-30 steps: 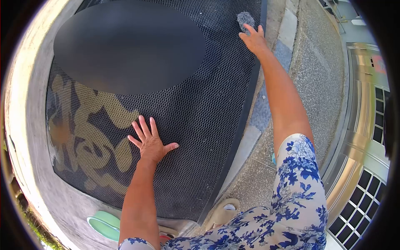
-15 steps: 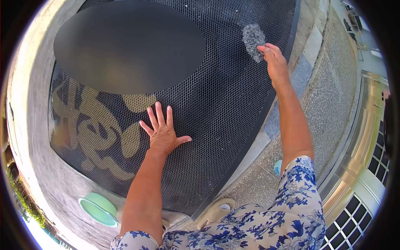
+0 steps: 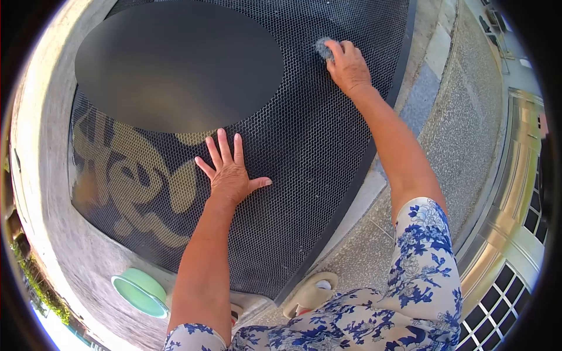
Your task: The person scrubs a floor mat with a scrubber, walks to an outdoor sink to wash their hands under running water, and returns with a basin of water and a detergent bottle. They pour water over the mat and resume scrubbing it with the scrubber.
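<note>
A dark mat (image 3: 298,169) with a fine honeycomb mesh and tan lettering lies on the ground before me. My left hand (image 3: 229,178) rests flat on it, fingers spread, just right of the lettering. Farther up the mat, my right hand (image 3: 350,69) has its fingers curled over a fuzzy grey scouring pad (image 3: 322,48). Only the pad's left edge shows; the fingers cover the rest. A blurred dark oval hides the upper left part of the mat.
A light green basin (image 3: 140,292) stands at lower left on the pale concrete (image 3: 52,193). Pebbled paving (image 3: 468,111) runs along the right, beside a building with gridded windows (image 3: 494,301). A beige shoe (image 3: 310,292) is below the mat's corner.
My right hand has moved left and slightly up with the scouring pad, from a fingertip pinch to lying over it. My left hand stays spread on the mat.
</note>
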{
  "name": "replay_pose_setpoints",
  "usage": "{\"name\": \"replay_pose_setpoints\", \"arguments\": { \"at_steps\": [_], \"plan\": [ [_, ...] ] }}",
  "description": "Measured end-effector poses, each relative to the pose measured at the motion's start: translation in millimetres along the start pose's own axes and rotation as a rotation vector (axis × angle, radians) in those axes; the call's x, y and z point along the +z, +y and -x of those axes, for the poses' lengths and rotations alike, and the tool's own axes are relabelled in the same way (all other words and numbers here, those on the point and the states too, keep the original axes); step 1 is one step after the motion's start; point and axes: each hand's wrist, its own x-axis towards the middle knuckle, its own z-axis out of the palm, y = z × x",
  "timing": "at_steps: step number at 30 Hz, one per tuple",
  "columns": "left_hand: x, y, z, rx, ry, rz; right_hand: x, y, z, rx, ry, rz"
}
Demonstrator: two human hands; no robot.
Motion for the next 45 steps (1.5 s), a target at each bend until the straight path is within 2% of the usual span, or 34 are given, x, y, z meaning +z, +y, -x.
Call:
{"name": "replay_pose_setpoints", "arguments": {
  "at_steps": [2, 5, 6, 8, 11, 12, 14, 15, 17, 18, 21, 22, 23, 25, 28, 29, 30, 33, 34, 36, 38, 40, 42, 44, 45],
  "plan": [
    [-1.8, 0.1, 0.2, 0.001, -0.011, -0.011, 6.1, 14.7, -33.1, 0.357, 0.158, -0.018],
    [-6.0, -0.7, 0.1, 0.004, -0.050, -0.002, 3.2, -30.1, -38.2, 0.465, 0.055, -0.018],
    [-7.9, 0.6, 0.2, 0.012, -0.047, 0.007, -1.3, -45.4, -24.3, 0.420, 0.031, -0.089],
    [-9.0, 0.8, 0.5, -0.012, -0.069, 0.003, -12.0, -80.3, 30.7, 0.135, -0.043, -0.224],
    [-14.6, 1.7, -1.0, -0.012, -0.087, 0.012, -23.4, -111.7, 116.3, -0.272, 0.028, -0.346],
    [-12.8, 0.8, 0.5, -0.012, -0.098, 0.014, -19.1, -102.8, 113.0, -0.259, 0.023, -0.354],
    [-8.1, 0.6, -0.7, -0.008, -0.089, 0.005, 0.8, -70.0, 79.4, -0.445, 0.133, -0.250],
    [-7.2, 0.6, -0.8, -0.010, -0.092, 0.016, 5.0, -55.9, 46.0, -0.285, 0.148, -0.185],
    [-7.6, 0.6, -2.7, -0.014, -0.091, 0.019, 17.7, -8.2, -22.8, 0.126, 0.193, 0.141],
    [-8.8, -0.3, -3.0, -0.017, -0.100, 0.019, 11.5, 6.0, -46.9, 0.327, 0.125, 0.172],
    [-1.9, -4.9, -0.9, 0.015, -0.095, 0.046, 13.6, 6.4, -65.1, 0.663, 0.140, -0.082],
    [3.1, -7.2, -0.4, 0.026, -0.065, 0.049, 11.2, -13.9, -55.8, 0.613, 0.200, -0.125],
    [1.4, -6.9, -3.2, 0.040, -0.018, 0.058, 8.7, -40.2, -39.2, 0.493, 0.146, -0.129],
    [-5.5, -4.8, -2.0, 0.032, -0.054, 0.068, -7.1, -96.4, 17.6, 0.113, -0.041, -0.253],
    [-6.4, -4.6, -1.7, 0.027, -0.053, 0.055, -6.5, -107.6, 64.2, -0.378, 0.092, -0.367],
    [-4.4, -3.2, -1.5, 0.020, -0.038, 0.050, 11.2, -83.4, 52.8, -0.589, 0.176, -0.274],
    [-2.1, -3.4, -2.8, 0.024, -0.046, 0.039, 11.7, -66.1, 33.8, -0.559, 0.145, -0.278],
    [-0.5, -3.1, -4.5, 0.009, -0.045, 0.033, 13.5, -9.8, -36.5, 0.122, 0.101, 0.026],
    [-0.2, -4.6, -6.2, 0.006, -0.037, 0.022, 16.0, 8.8, -48.0, 0.316, 0.151, 0.090],
    [5.9, -7.1, -2.6, 0.038, 0.013, 0.034, 19.3, 26.1, -46.1, 0.523, 0.212, 0.028],
    [-1.5, -1.0, -1.7, -0.006, -0.030, 0.008, 6.6, -2.3, -23.1, 0.602, 0.174, -0.159],
    [1.1, -1.3, -2.1, -0.003, -0.023, 0.006, -5.2, -43.6, 48.6, 0.224, 0.115, -0.186],
    [-5.7, -0.6, -6.1, -0.003, -0.053, 0.008, -23.8, -74.8, 116.5, 0.041, 0.022, -0.258],
    [-0.2, -0.9, -1.9, -0.008, -0.042, -0.005, -37.3, -76.9, 154.1, -0.227, -0.055, -0.351],
    [-2.3, 1.7, -2.2, -0.028, -0.064, -0.005, -21.7, -59.1, 151.6, -0.386, 0.068, -0.300]
  ]
}}
